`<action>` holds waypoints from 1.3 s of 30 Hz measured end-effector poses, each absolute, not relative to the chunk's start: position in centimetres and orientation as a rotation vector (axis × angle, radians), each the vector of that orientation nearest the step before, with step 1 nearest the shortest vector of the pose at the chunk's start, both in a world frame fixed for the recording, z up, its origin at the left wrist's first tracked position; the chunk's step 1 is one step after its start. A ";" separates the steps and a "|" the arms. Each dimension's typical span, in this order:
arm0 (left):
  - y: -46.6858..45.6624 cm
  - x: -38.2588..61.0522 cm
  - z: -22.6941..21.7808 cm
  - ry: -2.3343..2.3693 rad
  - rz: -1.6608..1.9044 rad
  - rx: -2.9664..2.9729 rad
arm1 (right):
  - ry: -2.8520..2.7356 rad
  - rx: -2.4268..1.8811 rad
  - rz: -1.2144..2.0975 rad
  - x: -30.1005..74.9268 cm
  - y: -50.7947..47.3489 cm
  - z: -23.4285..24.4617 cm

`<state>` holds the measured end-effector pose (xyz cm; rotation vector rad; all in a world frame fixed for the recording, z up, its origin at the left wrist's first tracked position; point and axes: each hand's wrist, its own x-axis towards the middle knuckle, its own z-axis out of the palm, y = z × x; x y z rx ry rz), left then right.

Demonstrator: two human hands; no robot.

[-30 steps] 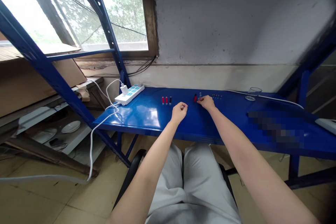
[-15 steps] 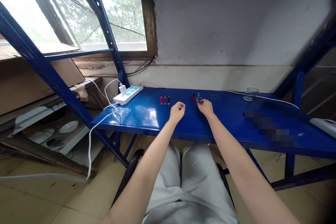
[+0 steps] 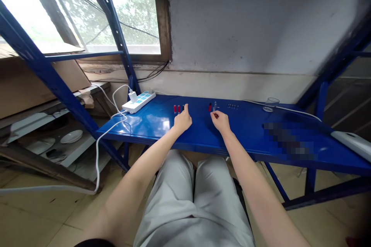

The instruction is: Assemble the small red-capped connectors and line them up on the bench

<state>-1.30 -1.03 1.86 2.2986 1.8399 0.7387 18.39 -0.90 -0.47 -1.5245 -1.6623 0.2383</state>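
I sit at a blue metal bench. My left hand rests on it with its fingers curled and one finger raised against a small black piece. Two small red pieces stand just left of that. My right hand lies a little to the right, its fingertips pinched together; what they hold, if anything, is too small to make out. Just beyond it stand a small red piece and a small clear piece, apart from the hand.
A white power strip with a plugged charger and trailing cable lies at the bench's far left. A row of tiny dark parts, a clear glass and a white object lie to the right. Blue rack posts flank the bench; plates sit lower left.
My left hand has moved left and forward to the black piece and raised a finger. My right hand has drawn back from the red and clear pieces. The view has shifted slightly.
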 end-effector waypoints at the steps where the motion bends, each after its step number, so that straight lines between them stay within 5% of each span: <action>1: -0.7 -1.7 1.9 1.885 0.684 2.296 | -1.679 -1.494 0.237 18.4 -0.8 -0.5; 32: 3.4 -0.8 1.8 2.156 0.470 2.269 | -1.741 -1.474 0.257 18.2 -0.8 -0.7; 39: 3.2 0.1 2.0 2.029 0.656 2.168 | -1.749 -1.472 0.258 18.2 -0.8 -0.7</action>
